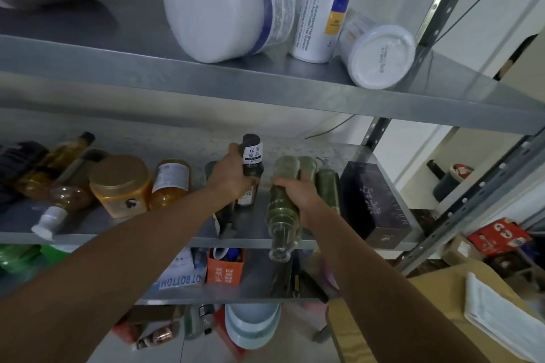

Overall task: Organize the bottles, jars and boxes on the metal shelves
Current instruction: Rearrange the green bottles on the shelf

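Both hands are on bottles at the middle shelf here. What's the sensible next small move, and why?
Probably stand the green bottle upright beside the other green bottles. The right hand holds it tilted, its clear cap hanging past the middle shelf's front edge, while its matches already stand behind. The left hand grips a dark labelled bottle, apparently upright.

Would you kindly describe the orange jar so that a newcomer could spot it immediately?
Look at the middle metal shelf, left of the person's left hand. The orange jar stands there, between tilted amber bottles and a white-labelled amber bottle. Unlike them it is squat and wide, with a broad, flat golden-brown lid.
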